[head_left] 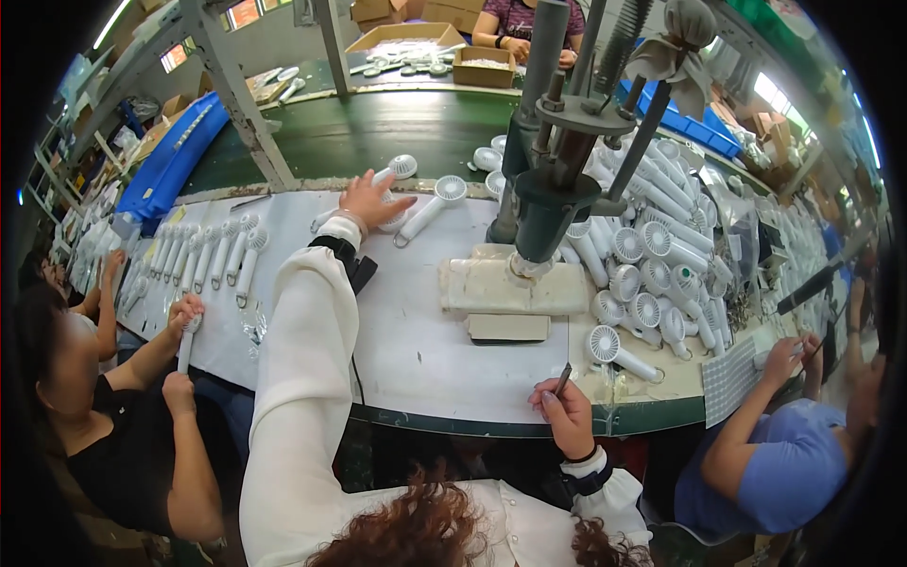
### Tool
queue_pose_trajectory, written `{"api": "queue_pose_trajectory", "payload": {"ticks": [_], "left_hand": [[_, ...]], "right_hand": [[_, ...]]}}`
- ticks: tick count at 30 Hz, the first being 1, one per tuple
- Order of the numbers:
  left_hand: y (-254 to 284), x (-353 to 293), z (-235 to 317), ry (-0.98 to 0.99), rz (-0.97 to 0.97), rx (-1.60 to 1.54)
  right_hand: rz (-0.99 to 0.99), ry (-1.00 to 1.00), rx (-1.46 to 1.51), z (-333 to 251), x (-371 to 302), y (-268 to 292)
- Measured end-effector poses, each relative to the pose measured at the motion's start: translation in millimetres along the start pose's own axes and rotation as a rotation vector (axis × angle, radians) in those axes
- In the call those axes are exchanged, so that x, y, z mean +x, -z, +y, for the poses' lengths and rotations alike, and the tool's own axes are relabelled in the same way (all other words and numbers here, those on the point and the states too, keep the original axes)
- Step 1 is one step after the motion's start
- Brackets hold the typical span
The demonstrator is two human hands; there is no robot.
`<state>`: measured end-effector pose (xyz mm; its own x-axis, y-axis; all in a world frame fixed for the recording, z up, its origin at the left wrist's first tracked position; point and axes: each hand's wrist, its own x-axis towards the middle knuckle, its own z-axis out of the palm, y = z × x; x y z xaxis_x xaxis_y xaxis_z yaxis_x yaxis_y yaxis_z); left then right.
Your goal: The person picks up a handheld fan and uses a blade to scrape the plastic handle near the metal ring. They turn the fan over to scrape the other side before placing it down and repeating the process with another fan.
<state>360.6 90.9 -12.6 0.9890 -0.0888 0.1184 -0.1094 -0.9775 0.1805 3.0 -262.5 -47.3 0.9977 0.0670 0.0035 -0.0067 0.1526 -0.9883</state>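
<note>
My left hand (373,203) reaches far across the table, its fingers spread over white handheld fans. Partly covered by it is one fan; whether the fingers touch it I cannot tell. Just beyond lies a fan (404,167) at the conveyor's edge, and to the right another fan (444,203) with a ring at its handle end. Close to the near table edge, my right hand (565,416) is closed round a thin dark stick-like tool (563,380), its tip pointing up. In front of me a press (543,208) stands over a cream padded block (515,286).
Many white fans (652,274) are heaped right of the press. A row of fans (208,250) lies on the left. Below the padded block is a small box (508,328). A green conveyor (378,128) runs behind. Co-workers sit left, right and across.
</note>
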Motion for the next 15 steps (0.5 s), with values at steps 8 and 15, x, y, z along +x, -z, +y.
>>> {"api": "queue_pose_trajectory", "payload": {"ticks": [8,15], "left_hand": [[-5,-69,22,0.103,-0.055,-0.015],[-11,-114,30,-0.025,0.123,0.045]], "right_hand": [[-0.093,0.032,0.000,0,4,4],[-0.121,0.095,-0.029,4,6,7]]}}
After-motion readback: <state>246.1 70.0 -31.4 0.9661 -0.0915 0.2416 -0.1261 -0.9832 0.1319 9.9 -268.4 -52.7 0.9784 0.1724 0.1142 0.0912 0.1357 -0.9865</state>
